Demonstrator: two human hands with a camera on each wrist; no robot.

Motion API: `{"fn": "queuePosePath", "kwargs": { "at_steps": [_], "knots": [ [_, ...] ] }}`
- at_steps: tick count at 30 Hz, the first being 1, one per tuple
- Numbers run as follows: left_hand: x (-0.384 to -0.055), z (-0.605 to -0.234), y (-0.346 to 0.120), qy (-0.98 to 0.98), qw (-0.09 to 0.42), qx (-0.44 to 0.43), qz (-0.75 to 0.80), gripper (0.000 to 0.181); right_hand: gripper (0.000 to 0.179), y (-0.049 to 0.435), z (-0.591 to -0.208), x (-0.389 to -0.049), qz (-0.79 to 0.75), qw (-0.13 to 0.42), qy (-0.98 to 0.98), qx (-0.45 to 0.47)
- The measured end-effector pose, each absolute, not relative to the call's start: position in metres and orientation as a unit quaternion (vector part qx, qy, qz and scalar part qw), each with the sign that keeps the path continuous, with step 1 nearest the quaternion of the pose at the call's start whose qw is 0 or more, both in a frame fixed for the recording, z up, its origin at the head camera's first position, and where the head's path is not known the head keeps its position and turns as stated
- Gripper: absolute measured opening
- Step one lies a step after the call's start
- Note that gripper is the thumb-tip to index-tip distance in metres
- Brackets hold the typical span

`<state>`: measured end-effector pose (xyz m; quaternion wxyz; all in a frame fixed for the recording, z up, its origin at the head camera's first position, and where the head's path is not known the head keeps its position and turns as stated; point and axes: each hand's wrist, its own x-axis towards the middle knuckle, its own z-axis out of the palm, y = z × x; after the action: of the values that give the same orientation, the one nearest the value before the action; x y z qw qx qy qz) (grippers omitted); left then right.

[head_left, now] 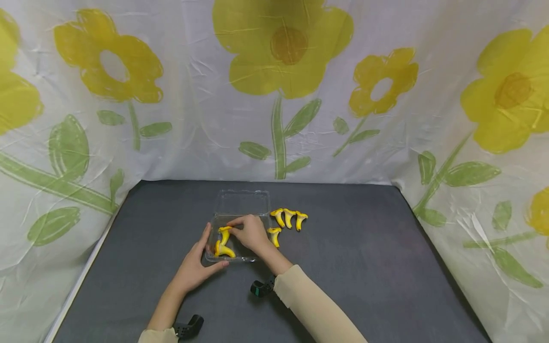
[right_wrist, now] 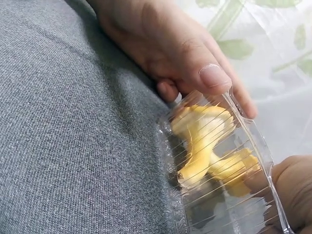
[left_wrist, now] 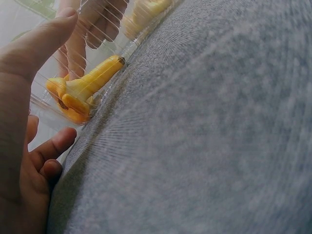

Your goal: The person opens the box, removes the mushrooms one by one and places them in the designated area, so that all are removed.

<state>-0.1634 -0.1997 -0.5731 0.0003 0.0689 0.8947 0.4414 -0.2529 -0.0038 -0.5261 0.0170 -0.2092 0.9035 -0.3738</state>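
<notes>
A clear plastic clamshell box (head_left: 249, 258) lies on the dark table with its lid folded back. One yellow chanterelle mushroom (head_left: 225, 250) rests inside near the front left corner. My right hand (head_left: 250, 233) reaches into the box and pinches another chanterelle (head_left: 225, 233) just behind the first. My left hand (head_left: 193, 271) spreads about the box's front left corner, its fingers along the left side and its thumb at the front rim. Through the ribbed wall in the right wrist view, both chanterelles (right_wrist: 200, 139) show, and the left thumb touches the rim.
Right of the box, three chanterelles (head_left: 289, 218) lie in a row, and a single one (head_left: 274, 236) lies nearer, close to the box wall. The raised lid (head_left: 242, 202) stands behind the box. A white curtain with yellow flowers (head_left: 193, 119) borders the table's back and sides.
</notes>
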Motion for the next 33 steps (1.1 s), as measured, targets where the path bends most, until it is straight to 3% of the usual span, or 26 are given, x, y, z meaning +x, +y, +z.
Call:
{"fn": "queuePosePath", "kwargs": {
  "at_steps": [33],
  "knots": [
    [-0.163,-0.573,-0.199,0.892,0.011,0.057,0.448,0.121,0.017,0.009,-0.507,-0.256,-0.440,0.017,0.878,-0.189]
  ]
}}
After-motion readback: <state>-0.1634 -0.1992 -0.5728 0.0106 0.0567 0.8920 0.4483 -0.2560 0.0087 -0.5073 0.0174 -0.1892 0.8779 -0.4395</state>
